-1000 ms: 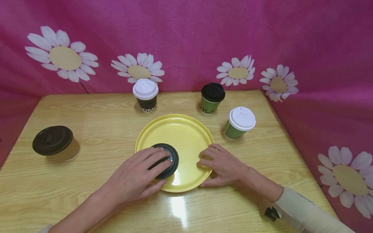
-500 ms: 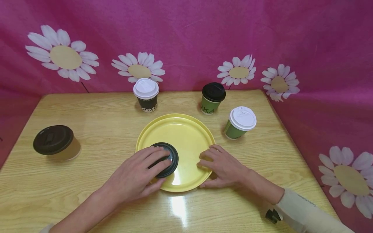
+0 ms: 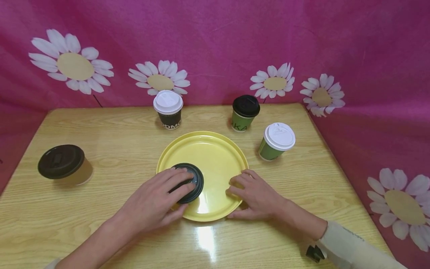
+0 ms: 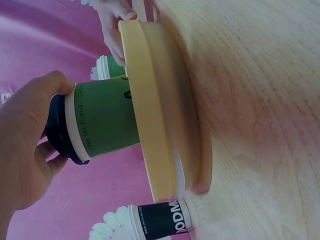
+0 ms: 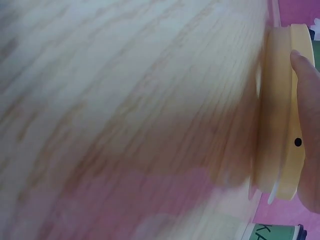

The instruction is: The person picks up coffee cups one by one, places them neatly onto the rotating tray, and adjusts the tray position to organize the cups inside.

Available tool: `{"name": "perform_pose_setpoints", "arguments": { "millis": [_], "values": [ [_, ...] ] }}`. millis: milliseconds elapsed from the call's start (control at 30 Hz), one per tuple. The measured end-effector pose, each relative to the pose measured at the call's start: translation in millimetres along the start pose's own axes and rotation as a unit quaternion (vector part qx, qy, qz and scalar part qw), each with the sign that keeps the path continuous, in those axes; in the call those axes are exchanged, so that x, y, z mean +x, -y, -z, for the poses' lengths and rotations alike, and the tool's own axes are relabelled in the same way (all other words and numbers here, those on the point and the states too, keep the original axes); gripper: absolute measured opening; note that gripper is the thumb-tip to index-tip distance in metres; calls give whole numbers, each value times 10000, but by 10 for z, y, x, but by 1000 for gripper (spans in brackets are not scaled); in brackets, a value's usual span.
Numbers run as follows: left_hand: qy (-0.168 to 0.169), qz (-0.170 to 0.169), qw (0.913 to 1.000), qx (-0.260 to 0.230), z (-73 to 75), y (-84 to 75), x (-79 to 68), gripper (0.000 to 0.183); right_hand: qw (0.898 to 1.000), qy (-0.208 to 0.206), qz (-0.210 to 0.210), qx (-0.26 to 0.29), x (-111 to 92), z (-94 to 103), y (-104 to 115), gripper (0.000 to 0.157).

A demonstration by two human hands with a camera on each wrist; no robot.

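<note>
On the left part of a round yellow tray (image 3: pixel 220 153) stands a green paper coffee cup (image 4: pixel 107 115) with a black lid (image 3: pixel 198 183). My left hand (image 3: pixel 151 198) holds this cup from above, fingers spread over the lid and thumb at the cup's upper edge in the left wrist view. My right hand (image 3: pixel 258 196) grips the tray's right rim, its fingers bent over the inside. In the right wrist view the thumb (image 5: pixel 302 70) lies along the outer side of the rim. From the head, the lid and my left hand hide the cup's body.
Behind the tray stand a dark cup with a white lid (image 3: pixel 168 102) and a green cup with a black lid (image 3: pixel 243 121). A green cup with a white lid (image 3: pixel 279 137) is at the right. Far left is a tan cup with a dark lid (image 3: pixel 62 162). Pink cloth (image 3: pixel 215 37) borders the wooden table.
The lidded cup under my left hand has shifted slightly left and away on the tray. My right hand has slid a little nearer along the rim. The other cups stay put.
</note>
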State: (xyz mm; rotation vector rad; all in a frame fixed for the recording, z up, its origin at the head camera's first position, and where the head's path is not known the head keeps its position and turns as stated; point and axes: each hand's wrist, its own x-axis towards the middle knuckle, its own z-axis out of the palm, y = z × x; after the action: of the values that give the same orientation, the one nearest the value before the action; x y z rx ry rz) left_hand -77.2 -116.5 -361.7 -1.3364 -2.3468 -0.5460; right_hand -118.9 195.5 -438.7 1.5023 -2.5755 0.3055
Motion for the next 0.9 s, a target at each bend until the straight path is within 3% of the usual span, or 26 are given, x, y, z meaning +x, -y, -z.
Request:
{"name": "perform_pose_setpoints", "arguments": {
  "millis": [267, 567, 900],
  "values": [
    [-2, -71, 10000, 21, 16, 33, -11, 39, 9998, -167, -42, -109, 8, -19, 66, 57],
    [362, 12, 9993, 132, 65, 57, -21, 43, 9988, 48, -449, -182, 12, -24, 164, 58],
    [153, -4, 9999, 40, 55, 76, -28, 43, 9979, 21, -603, -247, 16, -32, 256, 56]
  ]
}}
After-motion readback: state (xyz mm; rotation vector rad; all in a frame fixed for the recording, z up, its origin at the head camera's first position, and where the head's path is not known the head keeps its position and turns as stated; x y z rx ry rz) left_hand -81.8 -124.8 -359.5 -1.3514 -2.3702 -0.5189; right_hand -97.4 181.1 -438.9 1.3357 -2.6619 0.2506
